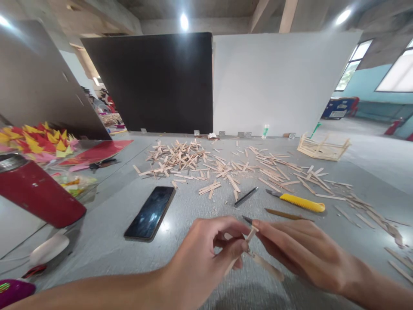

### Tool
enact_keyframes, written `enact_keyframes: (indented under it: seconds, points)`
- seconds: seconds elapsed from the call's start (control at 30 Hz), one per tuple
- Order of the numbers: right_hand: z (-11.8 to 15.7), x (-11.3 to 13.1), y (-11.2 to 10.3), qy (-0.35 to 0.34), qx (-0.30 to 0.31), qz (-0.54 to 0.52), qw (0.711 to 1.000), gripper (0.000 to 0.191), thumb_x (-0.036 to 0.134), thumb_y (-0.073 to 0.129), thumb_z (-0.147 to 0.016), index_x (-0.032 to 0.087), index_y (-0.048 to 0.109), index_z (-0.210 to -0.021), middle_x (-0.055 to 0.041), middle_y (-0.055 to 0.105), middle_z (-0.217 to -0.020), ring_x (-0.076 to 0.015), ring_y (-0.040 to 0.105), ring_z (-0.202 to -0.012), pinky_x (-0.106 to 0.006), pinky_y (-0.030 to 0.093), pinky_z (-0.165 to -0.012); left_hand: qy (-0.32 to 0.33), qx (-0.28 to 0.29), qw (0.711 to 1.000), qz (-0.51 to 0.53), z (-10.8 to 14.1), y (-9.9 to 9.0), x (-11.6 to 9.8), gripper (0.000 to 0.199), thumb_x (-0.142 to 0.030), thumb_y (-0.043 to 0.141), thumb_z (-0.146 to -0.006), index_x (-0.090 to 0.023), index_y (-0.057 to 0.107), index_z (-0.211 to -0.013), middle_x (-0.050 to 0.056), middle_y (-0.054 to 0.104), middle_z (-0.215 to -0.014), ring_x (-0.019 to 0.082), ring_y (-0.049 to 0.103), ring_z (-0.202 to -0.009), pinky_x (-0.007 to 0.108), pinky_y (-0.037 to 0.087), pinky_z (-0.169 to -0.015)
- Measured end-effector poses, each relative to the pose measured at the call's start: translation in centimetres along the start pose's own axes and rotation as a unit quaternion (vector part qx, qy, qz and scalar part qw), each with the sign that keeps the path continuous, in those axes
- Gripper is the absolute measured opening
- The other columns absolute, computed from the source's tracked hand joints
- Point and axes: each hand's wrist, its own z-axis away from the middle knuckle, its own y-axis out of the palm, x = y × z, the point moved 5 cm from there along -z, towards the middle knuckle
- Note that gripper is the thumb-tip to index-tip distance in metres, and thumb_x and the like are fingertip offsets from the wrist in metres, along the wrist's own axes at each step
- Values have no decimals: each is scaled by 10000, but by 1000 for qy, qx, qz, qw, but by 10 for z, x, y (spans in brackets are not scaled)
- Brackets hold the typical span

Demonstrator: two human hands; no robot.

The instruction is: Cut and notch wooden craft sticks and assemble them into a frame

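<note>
While the left hand (206, 249) pinches a small joined piece of pale, flat wooden sticks (251, 234) between thumb and fingers, the right hand (303, 249) lays its closed-up fingertips against the upper end of that piece. A dark pointed tip (247, 219) shows just past the right fingers; whether they grip it or the wood, I cannot tell. The joined piece is held above the grey table (106, 241), nearer the person and to the right of the black rectangular smartphone (150, 213).

Beyond the smartphone and spreading to its right lies a loose scatter of short, pale wooden sticks (179, 157). Also to the smartphone's right are a slim dark rod (246, 197), a yellow-handled craft knife (302, 202) with its blade out, and a slender brown pointed strip (285, 214). Farther right of the smartphone and beyond it stands an open, pale wooden stick frame (322, 148). On the smartphone's left are a tilted-looking red cylindrical bottle (41, 189) with a metal rim and, nearer the person, a white rounded object with a cable (50, 249).
</note>
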Motion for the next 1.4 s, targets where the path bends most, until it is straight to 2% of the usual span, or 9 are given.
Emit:
enact_keyframes:
  seconds: [0.17, 0.33, 0.47, 0.57, 0.63, 0.73, 0.9, 1.3, 1.4]
  points:
    - [3, 1, 0, 57, -15, -17, 998, 467, 102, 410, -1086, 117, 369, -1551, -83, 806, -1025, -140, 776, -903, -197, 612, -754, 11, -27, 999, 35, 1, 0, 1, 138, -270, 661, -969, -148, 723, -977, 9, 660, -758, 124, 621, -681, 215, 487, -642]
    - [0, 7, 5, 20, 43, -23, 999, 523, 144, 373, -1103, 99, 252, -1610, -99, 807, -1054, -173, 786, -900, -250, 626, -707, 5, -42, 998, 52, 1, 0, -2, 132, -247, 681, -931, -122, 713, -900, 3, 632, -670, 121, 600, -631, 208, 479, -607]
    - [0, 6, 6, 26, 41, -16, 999, 423, 135, 403, -1093, 107, 403, -1515, -122, 796, -1109, -184, 780, -953, -249, 621, -740, 19, -49, 998, 38, 0, -4, -10, 116, -230, 667, -938, -136, 701, -881, -14, 627, -638, 104, 568, -594, 201, 477, -609]
    - [1, -3, 0, 142, -12, -42, 989, 308, 162, 447, -1082, 200, 538, -1374, -71, 805, -1043, -148, 779, -804, -208, 602, -687, 42, -75, 996, 22, -1, -10, -15, 120, -243, 663, -953, -149, 701, -890, -11, 659, -664, 97, 582, -608, 186, 487, -618]
    - [3, -10, 1, 261, -18, -131, 956, 231, 222, 507, -1064, 233, 598, -1276, -16, 790, -881, -128, 741, -654, -193, 581, -595, 51, -94, 994, 22, -2, -14, -17, 128, -268, 678, -950, -155, 702, -893, -8, 678, -684, 96, 607, -618, 175, 495, -611]
    - [3, -12, 16, 406, 41, -334, 850, 180, 364, 581, -1040, 221, 685, -1073, 1, 737, -772, -115, 696, -577, -182, 566, -525, 51, -97, 994, 26, -3, -17, -16, 121, -273, 705, -932, -162, 709, -885, 0, 706, -709, 106, 655, -649, 169, 513, -611]
    - [-5, -13, 21, 497, 27, -491, 715, 235, 384, 695, -967, 184, 701, -845, 11, 700, -720, -84, 663, -528, -144, 538, -488, 80, -105, 991, -31, -2, -19, -19, 179, -281, 625, -989, -171, 753, -930, 0, 712, -735, 102, 657, -653, 176, 529, -634]
    - [-4, -19, 14, 515, 32, -535, 669, 223, 347, 761, -916, 170, 687, -802, 29, 681, -671, -84, 656, -482, -143, 518, -463, 33, -47, 998, 15, -2, -14, -15, 154, -331, 700, -959, -209, 612, -994, 10, 789, -877, 143, 728, -797, 214, 570, -718]
    - [-4, -18, 15, 510, 42, -536, 672, 280, 391, 736, -933, 159, 670, -790, 20, 674, -663, -83, 645, -479, -153, 521, -476, 57, -66, 995, -55, 0, -17, -15, 187, -372, 659, -995, -263, 632, -1145, 9, 780, -1116, 169, 731, -1023, 237, 577, -814]
